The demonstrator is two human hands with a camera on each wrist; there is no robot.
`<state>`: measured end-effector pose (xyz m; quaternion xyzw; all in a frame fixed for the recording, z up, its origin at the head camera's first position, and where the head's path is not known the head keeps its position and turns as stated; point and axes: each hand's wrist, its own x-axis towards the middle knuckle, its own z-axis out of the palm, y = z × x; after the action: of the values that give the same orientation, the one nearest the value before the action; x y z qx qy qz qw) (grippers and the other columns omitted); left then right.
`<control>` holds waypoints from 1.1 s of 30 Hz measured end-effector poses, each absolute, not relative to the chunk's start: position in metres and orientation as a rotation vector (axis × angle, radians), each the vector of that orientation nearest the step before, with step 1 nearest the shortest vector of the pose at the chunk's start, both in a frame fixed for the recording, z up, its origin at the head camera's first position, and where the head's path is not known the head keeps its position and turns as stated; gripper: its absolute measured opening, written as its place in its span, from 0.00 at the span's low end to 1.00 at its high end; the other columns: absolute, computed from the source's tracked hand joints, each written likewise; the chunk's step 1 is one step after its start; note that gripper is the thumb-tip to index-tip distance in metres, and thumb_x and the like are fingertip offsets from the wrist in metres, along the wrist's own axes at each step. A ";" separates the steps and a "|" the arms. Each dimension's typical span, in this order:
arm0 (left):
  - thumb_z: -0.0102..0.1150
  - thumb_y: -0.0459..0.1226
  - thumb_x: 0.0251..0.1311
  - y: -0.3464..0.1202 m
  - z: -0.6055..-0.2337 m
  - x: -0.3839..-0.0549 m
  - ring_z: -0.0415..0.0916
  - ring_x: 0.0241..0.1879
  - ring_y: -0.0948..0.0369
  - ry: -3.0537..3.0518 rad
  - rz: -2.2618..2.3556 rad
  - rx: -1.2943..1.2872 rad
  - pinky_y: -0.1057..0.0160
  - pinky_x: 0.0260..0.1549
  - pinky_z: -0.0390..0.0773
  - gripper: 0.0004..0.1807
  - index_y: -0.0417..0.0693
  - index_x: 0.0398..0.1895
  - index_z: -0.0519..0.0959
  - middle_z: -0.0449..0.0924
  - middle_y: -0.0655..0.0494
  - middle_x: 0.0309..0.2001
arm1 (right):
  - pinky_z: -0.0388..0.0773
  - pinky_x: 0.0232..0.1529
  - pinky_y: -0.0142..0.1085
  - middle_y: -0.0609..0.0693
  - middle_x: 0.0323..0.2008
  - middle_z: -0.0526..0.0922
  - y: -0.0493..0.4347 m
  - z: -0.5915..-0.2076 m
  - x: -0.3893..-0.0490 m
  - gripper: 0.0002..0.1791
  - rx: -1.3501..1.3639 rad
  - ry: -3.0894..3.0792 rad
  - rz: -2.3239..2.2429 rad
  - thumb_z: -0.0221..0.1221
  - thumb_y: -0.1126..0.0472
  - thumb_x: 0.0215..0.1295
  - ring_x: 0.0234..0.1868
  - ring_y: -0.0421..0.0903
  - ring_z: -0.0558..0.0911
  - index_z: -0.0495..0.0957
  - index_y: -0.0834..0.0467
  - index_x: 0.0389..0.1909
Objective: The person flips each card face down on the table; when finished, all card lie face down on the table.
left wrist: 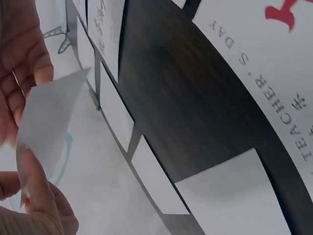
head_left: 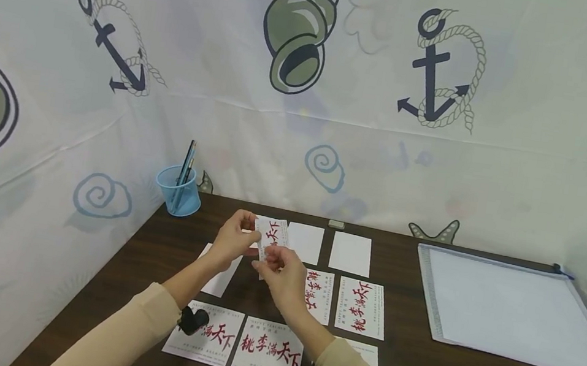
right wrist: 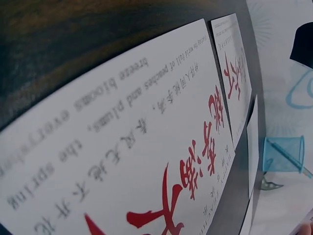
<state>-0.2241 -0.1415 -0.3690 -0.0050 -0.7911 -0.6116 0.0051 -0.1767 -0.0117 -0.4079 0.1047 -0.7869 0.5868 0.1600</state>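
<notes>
A white card (head_left: 272,233) with red Chinese characters is held up and tilted over the far left part of the table. My left hand (head_left: 232,242) pinches its left edge between thumb and fingers. At the card's lower edge, the curled fingers and thumb of my right hand (head_left: 285,278) grip it. From the left wrist view, the blank back of the card (left wrist: 51,115) shows, slightly bent, with fingers at two of its edges. Printed cards lie below the hands, one at the front left (head_left: 211,345) and another beside it (head_left: 267,352).
Blank white cards (head_left: 305,243) lie along the back, with a printed card (head_left: 361,306) right of the hands. A blue pen cup (head_left: 179,193) stands at the back left corner. A large white pad (head_left: 521,315) lies at the right. A small eraser-like block (head_left: 336,224) sits at the rear edge.
</notes>
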 end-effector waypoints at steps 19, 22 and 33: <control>0.63 0.31 0.55 -0.148 -0.382 -0.220 0.77 0.46 0.52 -2.468 -1.792 -0.103 0.59 0.40 0.81 0.26 0.41 0.58 0.70 0.75 0.41 0.52 | 0.73 0.26 0.23 0.54 0.29 0.81 0.000 -0.407 -0.180 0.10 0.147 -2.141 1.707 0.59 0.74 0.56 0.29 0.43 0.78 0.81 0.64 0.38; 0.65 0.32 0.54 -0.155 -0.391 -0.220 0.77 0.46 0.50 -2.507 -1.627 -0.027 0.58 0.42 0.80 0.27 0.43 0.58 0.72 0.77 0.43 0.50 | 0.73 0.26 0.22 0.54 0.31 0.81 0.002 -0.405 -0.179 0.10 0.065 -2.138 1.826 0.58 0.73 0.58 0.29 0.41 0.77 0.80 0.64 0.40; 0.65 0.29 0.52 -0.168 -0.405 -0.210 0.78 0.42 0.53 -2.584 -1.658 0.077 0.62 0.34 0.82 0.25 0.42 0.56 0.75 0.79 0.43 0.45 | 0.77 0.26 0.25 0.56 0.31 0.81 0.007 -0.418 -0.179 0.11 -0.055 -2.185 1.975 0.57 0.73 0.56 0.26 0.39 0.77 0.79 0.67 0.41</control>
<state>-0.2098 -0.1677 -0.4053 0.0252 -0.8408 -0.5396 0.0351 -0.1790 0.0073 -0.4185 -0.0185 -0.7382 0.6672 0.0975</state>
